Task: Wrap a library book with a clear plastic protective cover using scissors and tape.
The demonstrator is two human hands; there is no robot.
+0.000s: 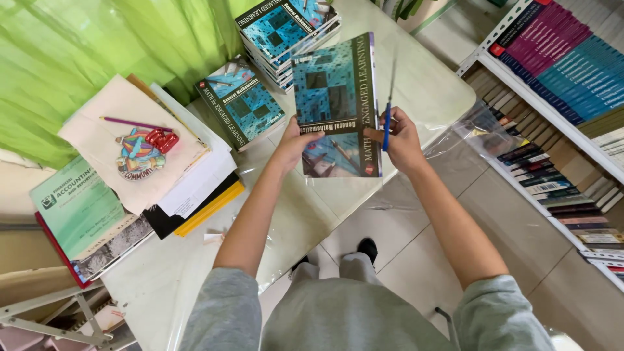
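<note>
A dark green and blue textbook point(335, 91) is held up over the table, its cover facing me. My left hand point(294, 140) grips its lower left edge. My right hand point(402, 138) holds the book's right edge together with blue-handled scissors point(388, 107), whose blades point up and away. A clear plastic sheet point(338, 162) hangs around the lower part of the book and spreads over the table.
A stack of matching textbooks point(286, 32) and one single copy point(242, 104) lie on the pale table point(429, 84). Papers, a pencil, a tape roll point(140, 156) and other books sit at left. Bookshelves point(559, 71) stand at right. A green curtain hangs behind.
</note>
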